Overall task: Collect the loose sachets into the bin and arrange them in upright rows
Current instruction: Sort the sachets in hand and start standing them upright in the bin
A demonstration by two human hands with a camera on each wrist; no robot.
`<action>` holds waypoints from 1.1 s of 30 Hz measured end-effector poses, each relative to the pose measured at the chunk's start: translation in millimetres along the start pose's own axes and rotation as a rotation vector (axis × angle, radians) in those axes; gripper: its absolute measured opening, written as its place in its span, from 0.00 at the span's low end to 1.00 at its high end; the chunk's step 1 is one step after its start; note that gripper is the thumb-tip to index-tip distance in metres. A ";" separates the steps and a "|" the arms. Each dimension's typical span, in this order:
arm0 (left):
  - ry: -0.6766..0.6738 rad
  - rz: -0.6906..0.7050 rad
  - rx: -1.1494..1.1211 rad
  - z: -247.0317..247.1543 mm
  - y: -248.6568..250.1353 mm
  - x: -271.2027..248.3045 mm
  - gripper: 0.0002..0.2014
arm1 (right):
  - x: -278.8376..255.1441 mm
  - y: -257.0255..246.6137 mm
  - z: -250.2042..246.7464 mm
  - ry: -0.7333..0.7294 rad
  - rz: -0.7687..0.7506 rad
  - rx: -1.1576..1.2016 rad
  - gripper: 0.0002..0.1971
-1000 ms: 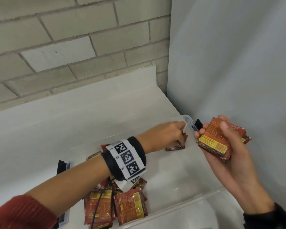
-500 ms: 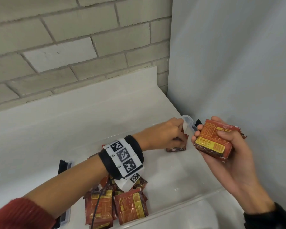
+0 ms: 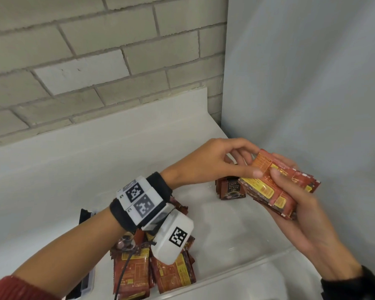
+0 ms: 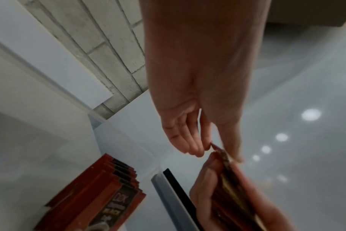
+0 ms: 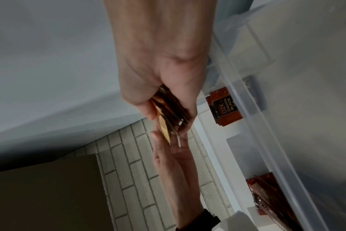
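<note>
My right hand (image 3: pixel 285 169) (image 5: pixel 168 114) grips a stack of red and yellow sachets (image 3: pixel 271 191) (image 5: pixel 164 123) above the far right end of the clear bin (image 3: pixel 247 271). My left hand (image 3: pixel 250 163) (image 4: pixel 217 153) reaches across and pinches the top sachet's far edge between thumb and fingers. Below the hands, a short row of sachets (image 3: pixel 231 189) (image 4: pixel 101 195) (image 5: pixel 223 107) stands upright in the bin's far right corner. A loose pile of sachets (image 3: pixel 171 273) (image 5: pixel 267 193) lies flat at the bin's near left, partly hidden by my left wrist.
The bin sits on a white shelf (image 3: pixel 95 161) against a brick wall (image 3: pixel 95 72). A grey panel (image 3: pixel 312 83) closes off the right side, close behind my right hand. A black latch (image 3: pixel 85 215) sits on the bin's left end.
My left hand has let go of the upright row in the corner and risen to the stack. My right hand has tilted the stack toward it.
</note>
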State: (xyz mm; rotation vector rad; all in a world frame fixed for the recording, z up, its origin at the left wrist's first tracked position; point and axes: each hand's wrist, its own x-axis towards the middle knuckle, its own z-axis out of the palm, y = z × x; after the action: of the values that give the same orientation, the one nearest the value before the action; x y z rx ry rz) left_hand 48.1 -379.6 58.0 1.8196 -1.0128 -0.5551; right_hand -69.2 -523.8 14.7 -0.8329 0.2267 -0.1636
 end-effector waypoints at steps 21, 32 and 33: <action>-0.101 0.147 -0.211 -10.1 6.1 -9.6 0.12 | -3.7 -2.0 -1.5 -0.151 0.158 -0.009 0.31; -0.040 -0.042 -0.176 -10.6 8.9 -14.1 0.20 | -4.5 -5.2 7.2 -0.027 0.104 -0.030 0.12; -0.048 -0.054 -0.199 -10.7 9.4 -14.7 0.19 | -4.2 -4.9 6.7 -0.018 0.099 -0.030 0.13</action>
State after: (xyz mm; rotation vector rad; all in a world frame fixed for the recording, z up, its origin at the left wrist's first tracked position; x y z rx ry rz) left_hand 44.0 -363.8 70.4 1.6679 -0.9085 -0.7097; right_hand -71.8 -521.3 23.3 -0.8507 0.2529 -0.0602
